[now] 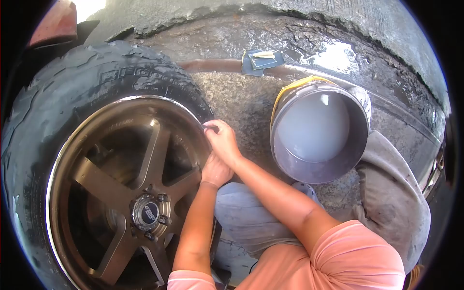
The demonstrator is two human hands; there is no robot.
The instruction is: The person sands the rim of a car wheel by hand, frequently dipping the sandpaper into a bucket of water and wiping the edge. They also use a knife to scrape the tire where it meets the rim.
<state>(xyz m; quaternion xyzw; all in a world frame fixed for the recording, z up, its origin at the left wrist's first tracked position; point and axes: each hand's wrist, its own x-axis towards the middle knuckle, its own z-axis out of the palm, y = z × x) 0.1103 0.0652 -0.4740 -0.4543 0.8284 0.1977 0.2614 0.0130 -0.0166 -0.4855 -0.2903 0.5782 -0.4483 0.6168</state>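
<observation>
A large black tyre (111, 72) stands on the left, wet, with raised lettering on its sidewall. It surrounds a bronze spoked wheel rim (157, 150) with a bright outer lip and a round centre cap (145, 212). My right hand (223, 141) is at the rim's right edge, its fingers pinched together around a small dark thing too hidden to name. Just below it, my left hand (216, 171) rests close against the rim. The right wrist crosses over it, and its fingers are mostly out of sight.
Right of my hands stands a bucket (285, 157) of cloudy liquid, with a yellow cloth (287, 89) over its far rim. Dark blue sheets (253, 67) with a pale strip (263, 54) lie on the ledge behind. The concrete ground (237, 94) is wet. My bent knees are close below the bucket.
</observation>
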